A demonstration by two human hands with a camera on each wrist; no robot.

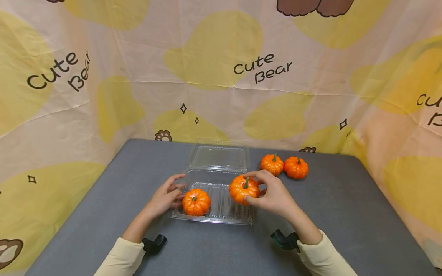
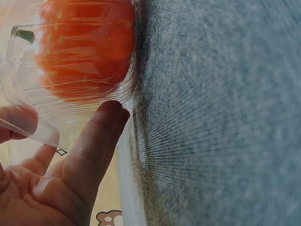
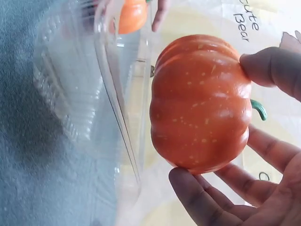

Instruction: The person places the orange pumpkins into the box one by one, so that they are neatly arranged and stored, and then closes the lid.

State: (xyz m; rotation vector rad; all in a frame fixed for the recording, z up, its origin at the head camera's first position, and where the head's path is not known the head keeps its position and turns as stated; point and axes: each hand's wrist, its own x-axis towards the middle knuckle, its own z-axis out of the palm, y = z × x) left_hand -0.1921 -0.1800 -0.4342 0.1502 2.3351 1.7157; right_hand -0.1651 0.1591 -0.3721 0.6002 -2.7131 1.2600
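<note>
A clear plastic clamshell box (image 1: pixel 218 201) lies on the table, its lid (image 1: pixel 218 158) folded back on the far side. One orange toy pumpkin (image 1: pixel 196 202) sits in its left part, seen through the plastic in the left wrist view. My left hand (image 1: pixel 165 198) is at the box's left side, with extended fingers (image 2: pixel 87 148) right at the clear wall beside that pumpkin. Over the right part of the box, my right hand (image 1: pixel 276 193) holds a second toy pumpkin (image 3: pixel 202 103) between thumb and fingertips. Its green stem points away from the box in the right wrist view.
Two more toy pumpkins, one (image 1: pixel 271 165) beside the other (image 1: pixel 296 168), stand behind the right hand, to the right of the lid. A printed cloth backdrop (image 1: pixel 214 96) rises behind the grey table (image 1: pixel 345 214) and along its sides.
</note>
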